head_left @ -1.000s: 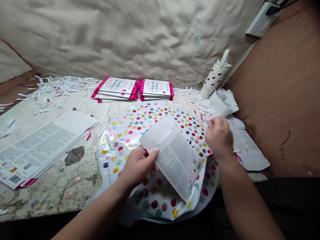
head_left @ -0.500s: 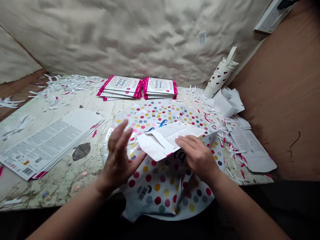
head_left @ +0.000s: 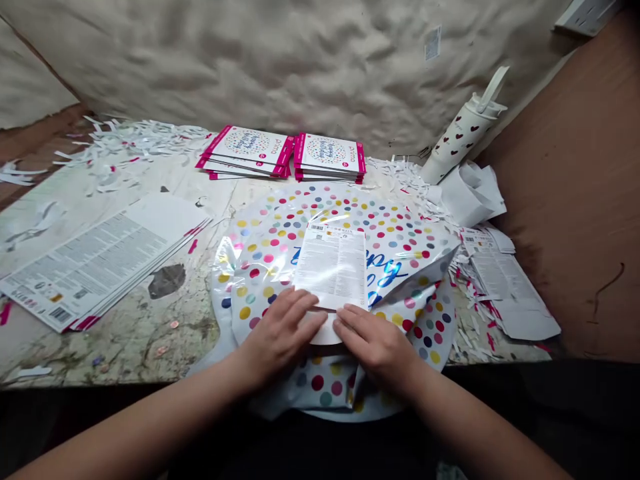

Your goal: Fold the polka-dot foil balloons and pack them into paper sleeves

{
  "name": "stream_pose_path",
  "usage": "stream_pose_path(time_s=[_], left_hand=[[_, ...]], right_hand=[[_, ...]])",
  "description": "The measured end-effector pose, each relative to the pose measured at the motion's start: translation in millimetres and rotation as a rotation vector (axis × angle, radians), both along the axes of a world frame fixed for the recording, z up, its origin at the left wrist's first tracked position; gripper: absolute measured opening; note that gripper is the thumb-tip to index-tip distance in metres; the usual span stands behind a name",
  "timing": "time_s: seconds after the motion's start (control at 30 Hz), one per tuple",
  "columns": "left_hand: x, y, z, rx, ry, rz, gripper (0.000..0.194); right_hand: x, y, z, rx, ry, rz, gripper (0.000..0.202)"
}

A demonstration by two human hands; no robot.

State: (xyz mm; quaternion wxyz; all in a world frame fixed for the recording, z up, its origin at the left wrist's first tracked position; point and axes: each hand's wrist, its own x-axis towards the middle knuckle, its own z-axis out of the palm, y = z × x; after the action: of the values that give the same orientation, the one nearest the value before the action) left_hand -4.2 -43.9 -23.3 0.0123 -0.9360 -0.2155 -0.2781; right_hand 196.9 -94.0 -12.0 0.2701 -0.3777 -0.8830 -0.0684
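A white printed paper envelope (head_left: 331, 263) lies on a flat foil balloon (head_left: 270, 227) with coloured dots and blue lettering. Its printed side faces up and its plain flap points toward me. My left hand (head_left: 280, 333) grips the near left corner, fingers together by the flap's fold. At the near right corner my right hand (head_left: 377, 343) has its fingertips pressed on the same fold. Both thumbs are largely hidden. The balloon's near edge hangs over the table's front edge, partly under my hands.
Two piles of pink-edged packets (head_left: 250, 150) stand at the back. On the left lies a stack of printed envelopes (head_left: 95, 260). More envelopes (head_left: 510, 283), paper shreds (head_left: 400, 177), a curled white paper (head_left: 467, 197) and a tumbler with hearts (head_left: 463, 137) are on the right.
The envelope has turned so its flap faces me, and it now lies on the balloon. My left hand has come from open in the air onto the envelope. The view has shifted slightly.
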Motion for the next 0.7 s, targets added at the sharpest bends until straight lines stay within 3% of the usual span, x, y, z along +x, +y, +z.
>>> stream_pose_path(time_s=[0.1, 0.23, 0.3, 0.4, 0.47, 0.5, 0.63, 0.7], left_hand=[[-12.1, 9.9, -3.3, -0.088, 0.156, -0.062, 0.030], [-13.4, 16.1, 6.9, -0.278, 0.282, -0.104, 0.028], [-8.2, 19.0, 14.5, -0.447, 0.251, -0.036, 0.023], [3.5, 27.5, 22.6, -0.646, 0.216, 0.211, 0.020], [10.9, 36.0, 24.1, -0.650, 0.238, 0.375, 0.019], [13.4, 40.8, 24.0, -0.633, 0.259, 0.418, 0.020], [12.0, 54.0, 23.7, -0.690, 0.302, 0.358, 0.013], [7.1, 51.0, 27.8, -0.714, 0.207, 0.331, 0.013]], right_hand=[[8.5, -0.2, -7.1, -0.173, 0.014, -0.051, 0.023], [12.6, 3.9, -4.1, -0.476, 0.091, -0.086, 0.019], [13.3, 11.5, 1.3, -0.634, 0.144, -0.156, 0.013], [13.6, 26.4, 10.0, -0.861, 0.163, -0.411, 0.012], [12.2, 33.0, 14.1, -0.836, 0.088, -0.565, 0.012], [10.7, 34.1, 15.3, -0.767, 0.026, -0.574, 0.015], [-0.7, 26.6, 15.9, -0.552, -0.264, -0.279, 0.040], [-6.9, 22.2, 15.3, -0.533, -0.414, -0.257, 0.054]])
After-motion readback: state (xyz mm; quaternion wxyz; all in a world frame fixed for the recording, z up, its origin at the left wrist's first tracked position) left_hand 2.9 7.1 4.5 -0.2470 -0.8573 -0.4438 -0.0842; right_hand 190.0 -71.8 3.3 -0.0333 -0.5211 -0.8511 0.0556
